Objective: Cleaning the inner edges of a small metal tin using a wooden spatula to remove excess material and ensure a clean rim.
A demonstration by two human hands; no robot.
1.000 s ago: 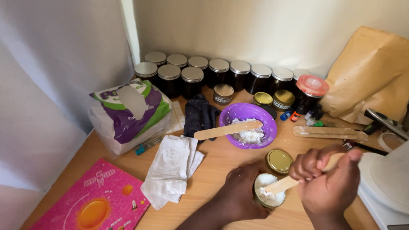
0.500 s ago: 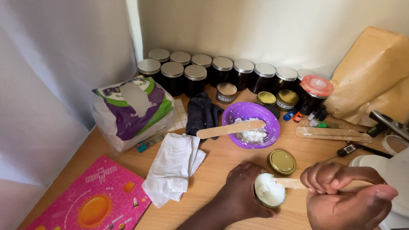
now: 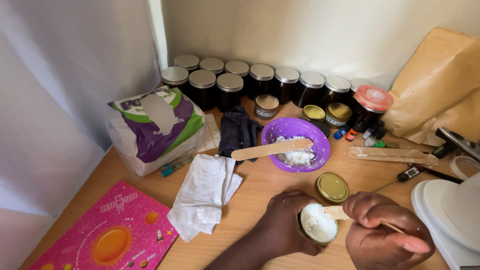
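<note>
On a wooden worktop (image 3: 260,185), the left hand (image 3: 280,232) has its fingers wrapped around a small round jar (image 3: 318,225) heaped with grainy white cream. Just right of it, the right hand (image 3: 387,237) pinches a flat wooden spatula (image 3: 336,213), its long axis running left-right, tip touching the cream (a gold lid (image 3: 332,187) lies just behind).

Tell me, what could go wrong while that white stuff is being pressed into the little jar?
The small round glass jar is heaped above its rim with white cream, so pressing with the flat wooden stick in the right hand might push some over onto the left hand. The loose gold metal lid lies close by and could get smeared or knocked.
</note>
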